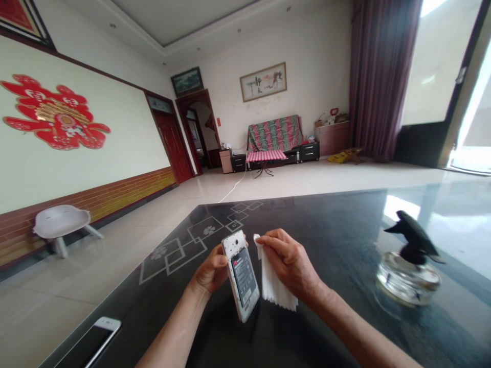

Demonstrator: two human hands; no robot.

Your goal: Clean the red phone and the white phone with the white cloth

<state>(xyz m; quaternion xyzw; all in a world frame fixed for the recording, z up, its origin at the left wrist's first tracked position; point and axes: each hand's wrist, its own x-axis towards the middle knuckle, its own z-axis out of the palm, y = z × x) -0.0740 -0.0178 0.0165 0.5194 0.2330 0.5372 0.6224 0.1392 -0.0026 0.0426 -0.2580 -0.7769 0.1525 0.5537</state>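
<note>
- Second phone (94, 341): lies screen up beside the left edge of the desk (318, 220), at the near end; partly outside the view.
- Left hand (210, 271): wrapped on the phone (232, 249), thumb against its left side, other fingers behind.
- Phone: upright with a tilt, over the desk, inward of the left edge. Rear cover off, battery (246, 278) exposed. Whether the lower end touches the desk cannot be told.
- Handling: judged light and stiff, with smooth sides that may slip; uncovered back likely fragile.
- Grip: take by the two long sides. Keep fingertips off the battery and the lens (237, 242).
- Right hand (289, 258): pinching the cloth (274, 291) at its top between thumb and fingers.
- Cloth: hangs in folds just beside the phone's right side, apparently apart from it. Judged soft, limp and very light; hold by the gathered top.
- Bottle (408, 278): stands toward the right end of the desk, short of the far edge, well apart from the hands. Judged the heavier item; grip round the body.
</note>
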